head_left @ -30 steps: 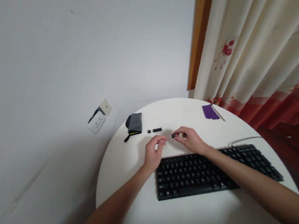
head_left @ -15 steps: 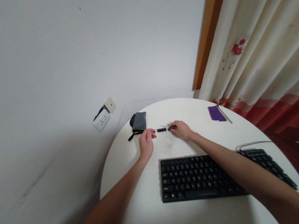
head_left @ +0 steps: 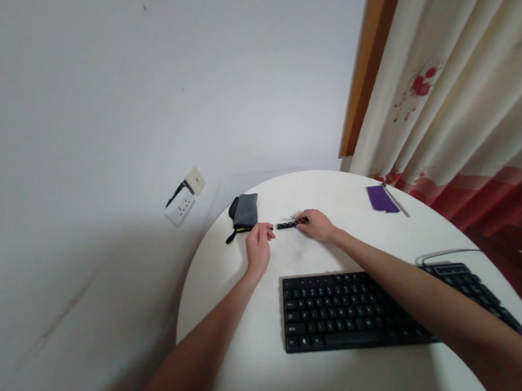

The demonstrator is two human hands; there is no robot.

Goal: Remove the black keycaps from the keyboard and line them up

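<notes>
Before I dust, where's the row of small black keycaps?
In the head view, the row lies centrally, between the left hand and right hand, beyond the black rectangular keyboard.

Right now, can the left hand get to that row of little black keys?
Probably yes: the left hand is close to the left end of the row of black keys, with no obstacle visible between; the right hand is at the other end.

Your keycaps [head_left: 285,225] are black, like your keyboard [head_left: 333,310] with its pale lettering. Your table [head_left: 333,193] is white. You see a grey pouch [head_left: 246,209] with black and yellow trim, a purple cloth [head_left: 381,199], and a cream curtain [head_left: 469,83] patterned with red flowers above a red band.
</notes>
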